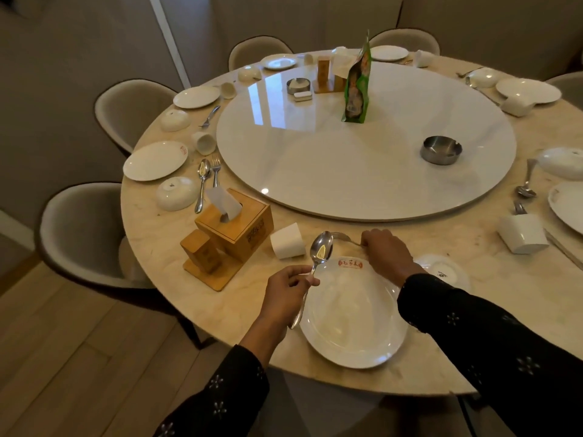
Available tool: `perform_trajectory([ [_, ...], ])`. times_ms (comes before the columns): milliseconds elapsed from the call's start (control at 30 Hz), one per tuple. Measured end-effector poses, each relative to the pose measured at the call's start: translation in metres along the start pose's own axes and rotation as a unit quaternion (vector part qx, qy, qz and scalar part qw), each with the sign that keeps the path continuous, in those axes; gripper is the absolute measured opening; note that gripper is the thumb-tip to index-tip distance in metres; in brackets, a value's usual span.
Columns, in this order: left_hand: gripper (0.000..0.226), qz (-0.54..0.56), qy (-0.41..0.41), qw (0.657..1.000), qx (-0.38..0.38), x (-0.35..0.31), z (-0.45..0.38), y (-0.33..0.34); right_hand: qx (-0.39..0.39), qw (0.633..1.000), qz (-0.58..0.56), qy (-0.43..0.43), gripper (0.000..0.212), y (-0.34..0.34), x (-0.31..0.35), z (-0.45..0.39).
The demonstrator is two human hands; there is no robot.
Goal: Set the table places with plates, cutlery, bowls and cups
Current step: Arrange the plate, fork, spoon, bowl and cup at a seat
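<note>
Holding a spoon (pixel 320 252) by the middle of its thin handle, the left hand (pixel 288 293) is curled in a pinch, with the shiny scoop end pointing away over the far edge of the plate (pixel 350 313). The right hand (pixel 386 255) is closed on the handle of a fork (pixel 345 238), whose prongs are seen just past the spoon's scoop. The plate lies between the two hands, close to the near edge of the table (pixel 504 326).

The spoon and fork are judged to be hard, smooth and light. They can slip, so they are best held by the handle, near the middle, and laid down flat. The plate looks like it could break or chip, so metal should be set down beside it softly. It is best lifted by the rim.

A white cup (pixel 288 241) lies on its side just past the left hand. What is inside cannot be seen. A white bowl (pixel 443 272) is turned upside down just beside the right wrist, so nothing is held in it. The plate has nothing on it but a red mark near its far rim.

A wooden tissue box (pixel 239 225) stands beyond the left hand, and a white tissue sticks up out of it. Far past the right hand, a metal ashtray (pixel 440 149) sits on the big glass turntable (pixel 347 165); it looks empty.
</note>
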State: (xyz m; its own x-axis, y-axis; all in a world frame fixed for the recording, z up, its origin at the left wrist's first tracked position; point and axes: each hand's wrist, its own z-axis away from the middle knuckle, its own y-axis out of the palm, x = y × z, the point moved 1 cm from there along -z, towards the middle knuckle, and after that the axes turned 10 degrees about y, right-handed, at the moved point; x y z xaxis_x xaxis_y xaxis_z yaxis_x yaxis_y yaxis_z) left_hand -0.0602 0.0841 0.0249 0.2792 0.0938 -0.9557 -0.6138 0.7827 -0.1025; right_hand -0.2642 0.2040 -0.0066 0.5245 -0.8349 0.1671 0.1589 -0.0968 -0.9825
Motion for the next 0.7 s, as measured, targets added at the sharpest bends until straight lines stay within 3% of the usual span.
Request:
perform_trajectory([
  [300, 0.026, 0.05, -0.006, 0.998, 0.032, -0.008, -0.005, 0.002, -0.011, 0.989, -0.122, 0.079, 0.01, -0.036, 0.012, 0.029],
  [533, 0.028, -0.025, -0.035, 0.994, 0.1, 0.006, 0.008, 0.013, 0.075, 0.906, -0.357, 0.216, 0.005, -0.031, 0.025, 0.102],
  [700, 0.034, -0.069, -0.049, 0.989, 0.122, 0.023, 0.019, 0.026, 0.107, 0.857, -0.408, 0.297, 0.007, -0.004, 0.026, 0.135],
])
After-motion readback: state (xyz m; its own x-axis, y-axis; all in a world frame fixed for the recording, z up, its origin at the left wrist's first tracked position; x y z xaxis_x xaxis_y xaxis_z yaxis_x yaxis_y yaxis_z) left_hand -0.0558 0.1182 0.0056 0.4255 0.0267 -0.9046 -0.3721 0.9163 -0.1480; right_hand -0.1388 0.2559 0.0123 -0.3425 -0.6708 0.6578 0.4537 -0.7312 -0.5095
